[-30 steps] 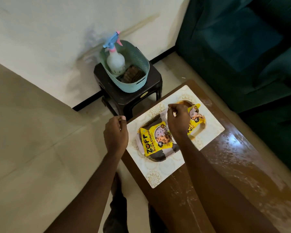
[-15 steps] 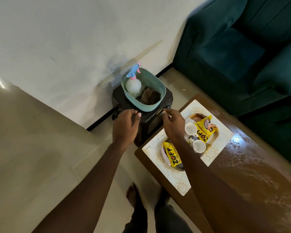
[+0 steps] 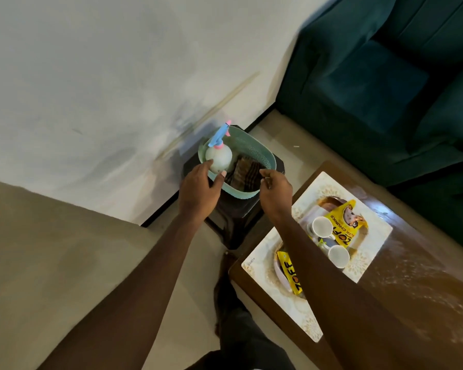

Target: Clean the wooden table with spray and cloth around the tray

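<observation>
A: Over the basket [image 3: 267, 158], what are the hands doing?
B: Left hand [image 3: 198, 188] spread wide, thumb and a fingertip at the spray bottle [image 3: 219, 156], not closed round it. Right hand [image 3: 275, 193] loosely curled above the cloth [image 3: 245, 173], nothing visible in it.
A: Bottle axis?
B: Upright in the basket's left end, blue head up, toward the wall. Brown cloth just beside it.
A: Text?
B: "ZOFF" and "CHUNKS" on yellow packets [image 3: 345, 217] on the tray [image 3: 374, 244]; two white cups [image 3: 321, 227] there too.
A: Around?
B: Basket sits on a black stool [image 3: 233, 217] beside the table [image 3: 425, 276]. Right forearm crosses the tray. Green sofa [image 3: 385, 76] behind.
</observation>
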